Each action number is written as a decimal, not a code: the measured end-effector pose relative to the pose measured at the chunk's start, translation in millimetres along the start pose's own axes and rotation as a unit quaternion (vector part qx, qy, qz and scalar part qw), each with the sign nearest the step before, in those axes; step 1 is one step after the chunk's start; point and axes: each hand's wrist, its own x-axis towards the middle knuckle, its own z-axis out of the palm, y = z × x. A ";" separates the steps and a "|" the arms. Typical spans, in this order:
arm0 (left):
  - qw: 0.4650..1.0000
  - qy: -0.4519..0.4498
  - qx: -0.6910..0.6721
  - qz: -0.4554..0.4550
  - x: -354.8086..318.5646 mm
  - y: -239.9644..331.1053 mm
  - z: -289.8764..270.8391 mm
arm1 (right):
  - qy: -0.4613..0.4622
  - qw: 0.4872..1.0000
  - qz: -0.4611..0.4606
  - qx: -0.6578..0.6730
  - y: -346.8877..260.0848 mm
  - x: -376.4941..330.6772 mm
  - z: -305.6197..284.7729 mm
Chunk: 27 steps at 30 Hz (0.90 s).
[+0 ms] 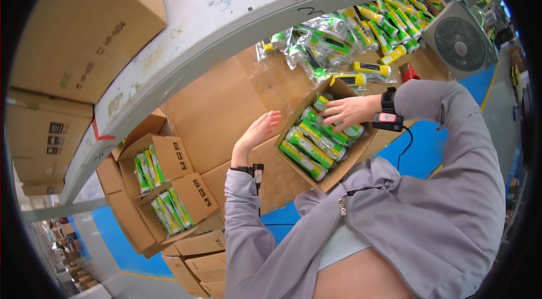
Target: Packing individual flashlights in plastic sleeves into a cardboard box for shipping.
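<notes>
An open cardboard box [368,140] stands in front of my body, holding rows of green and white cylinders [307,146] wrapped in clear plastic. My right hand [349,111] reaches into its far end, fingers stretched out and resting on the top cylinders; its fingertips partly cover them. To the left of the box, my left hand [261,129] hovers with straight fingers over the cardboard-covered table [220,101]. It holds nothing and is apart from the box.
Bagged green and yellow cylinders [333,45] lie heaped at the far side, near a grey unit with a round grille [460,45]. A red object [407,72] sits nearby. Two filled cartons [195,194] stand at left, with a raised white shelf [226,0] bearing a large carton [84,33].
</notes>
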 end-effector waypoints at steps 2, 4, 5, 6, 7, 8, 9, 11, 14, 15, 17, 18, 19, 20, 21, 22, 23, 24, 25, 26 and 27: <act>0.998 -0.055 -0.016 -0.018 24.6 3.7 -3.9 | 0.033 0.978 0.207 0.019 -19.6 -6.8 -2.8; 0.993 -0.109 -0.031 -0.040 47.6 -1.1 -5.0 | -0.009 0.897 0.426 0.117 -35.8 17.9 -23.1; 0.992 -0.115 -0.041 -0.031 58.6 -5.3 -3.7 | -0.048 0.770 0.602 0.208 -40.4 27.5 -30.3; 0.989 -0.135 -0.050 -0.019 77.7 -3.2 7.9 | -0.035 0.756 0.630 0.173 -46.4 17.2 -1.6; 0.987 -0.154 -0.042 -0.022 89.5 1.5 20.2 | -0.079 0.724 0.653 0.207 -48.8 21.7 1.7; 0.979 -0.179 -0.097 0.002 99.7 5.4 33.6 | -0.081 0.742 0.633 0.203 -52.4 18.5 18.9; 0.967 -0.206 -0.151 0.021 106.2 10.9 45.9 | -0.082 0.758 0.615 0.200 -56.7 16.3 36.3; 0.968 -0.218 -0.126 0.014 113.5 22.0 60.3 | -0.050 0.738 0.644 0.195 -60.5 15.6 47.3; 0.936 -0.269 -0.223 -0.041 134.1 -14.3 51.8 | 0.019 0.767 0.621 0.160 -59.0 19.7 62.3; 0.933 -0.284 -0.217 -0.051 133.9 -13.8 57.9 | -0.013 0.754 0.631 0.183 -61.3 21.9 61.9; 0.936 -0.269 -0.224 0.037 135.7 -11.8 71.9 | 0.020 0.704 0.684 0.190 -71.1 23.9 71.6; 0.938 -0.273 -0.207 0.049 138.2 -8.4 75.7 | 0.024 0.697 0.690 0.193 -72.3 28.4 69.8; 0.938 -0.280 -0.203 0.042 137.9 -5.8 78.6 | 0.026 0.683 0.705 0.192 -74.1 31.9 67.4; 0.939 -0.269 -0.207 0.048 134.0 -3.7 80.7 | 0.027 0.668 0.719 0.191 -76.9 33.8 63.5; 0.940 -0.262 -0.209 0.057 130.6 -0.6 80.7 | 0.047 0.653 0.731 0.191 -78.9 34.9 52.0; 0.939 -0.265 -0.208 0.069 132.5 -6.1 77.1 | 0.121 0.622 0.745 0.209 -82.5 35.8 49.2; 0.938 -0.272 -0.201 0.069 138.2 -9.5 71.4 | 0.194 0.587 0.753 0.225 -89.3 36.0 46.0; 0.939 -0.265 -0.212 0.052 138.2 -14.5 66.2 | 0.401 0.541 0.710 0.207 -98.9 38.0 33.1; 0.942 -0.249 -0.224 0.034 133.1 -20.4 55.4 | 0.466 0.455 0.738 0.177 -108.4 48.2 6.4; 0.941 -0.245 -0.232 0.008 133.4 -23.8 57.3 | 0.503 0.362 0.777 0.113 -138.0 48.2 9.4; 0.939 -0.242 -0.242 -0.012 132.9 -26.2 57.4 | 0.504 0.350 0.782 0.109 -154.0 49.2 16.8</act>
